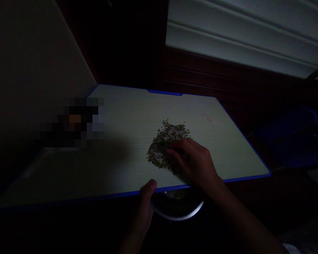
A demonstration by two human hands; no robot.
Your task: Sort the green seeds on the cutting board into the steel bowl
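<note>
The right hand (194, 158) is set with bent fingers close together in a loose heap of tiny dark-green grains (172, 132), though whether any are pinched cannot be told; the left hand (147, 197), apart at seven o'clock, is rested thumb-up at the near edge of a pale, blue-rimmed flat board (122, 113), its fingers hidden. At six o'clock a dark round bowl with a shiny rim (180, 218) is partly covered by the board. The grains seem to be being sorted or gathered, and a light, low fingertip touch is called for.

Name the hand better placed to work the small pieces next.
Probably the right hand: it is at the small pieces, while the left hand is at the near edge of the board.
</note>
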